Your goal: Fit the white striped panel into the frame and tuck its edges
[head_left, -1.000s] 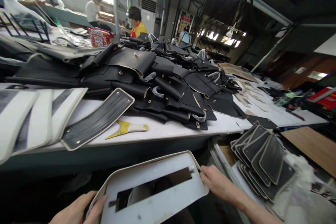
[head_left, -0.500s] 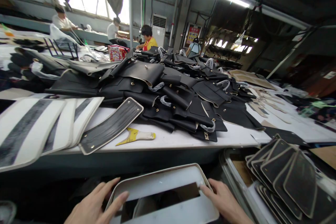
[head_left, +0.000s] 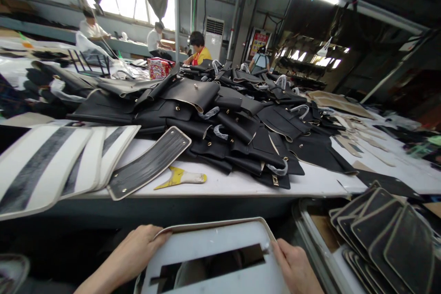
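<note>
Low in front of me is a white tray-like frame (head_left: 206,240) with a dark rectangular cut-out. A thin beige-edged strip (head_left: 220,223) runs around its rim. My left hand (head_left: 141,245) is closed over the far left corner, thumb lying along the inner edge. On the right side, my right hand (head_left: 294,264) grips the rim near the far corner, its fingers pressed together. The near part of the frame is cut off by the picture's bottom edge. A yellow and white forked tool (head_left: 181,178) lies on the table beyond.
Black leather bag pieces (head_left: 237,133) are heaped on the white table (head_left: 248,189). A curved black panel (head_left: 149,163) and several white panels (head_left: 41,165) lie at left. Dark panels (head_left: 382,229) are stacked in a bin at right. Several people work farther back.
My left hand has slid up and right along the rim, from spread fingers to a closed hold on the corner. My right fingers have curled tighter. The view has shifted slightly.
</note>
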Demonstrator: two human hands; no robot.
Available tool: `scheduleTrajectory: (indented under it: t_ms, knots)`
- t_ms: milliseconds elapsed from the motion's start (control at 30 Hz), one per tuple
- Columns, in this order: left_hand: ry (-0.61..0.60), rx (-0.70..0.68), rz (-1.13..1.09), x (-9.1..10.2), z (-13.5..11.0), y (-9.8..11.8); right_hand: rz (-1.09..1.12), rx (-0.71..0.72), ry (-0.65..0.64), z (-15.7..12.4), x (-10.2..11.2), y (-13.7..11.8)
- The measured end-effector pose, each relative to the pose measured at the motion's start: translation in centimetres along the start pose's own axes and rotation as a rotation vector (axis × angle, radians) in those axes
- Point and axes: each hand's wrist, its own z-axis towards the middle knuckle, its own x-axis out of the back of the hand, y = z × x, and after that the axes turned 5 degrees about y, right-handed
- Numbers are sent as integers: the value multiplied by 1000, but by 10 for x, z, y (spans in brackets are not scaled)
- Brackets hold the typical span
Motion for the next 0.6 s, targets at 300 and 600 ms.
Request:
scheduleTrajectory:
  t_ms: [300, 600]
  knots:
    - [-21, -13, -72, -2, -1, -6, -81, 189, 63, -8, -2, 3]
    - [6, 104, 14, -11, -49, -15, 32, -141, -50, -10, 7, -14]
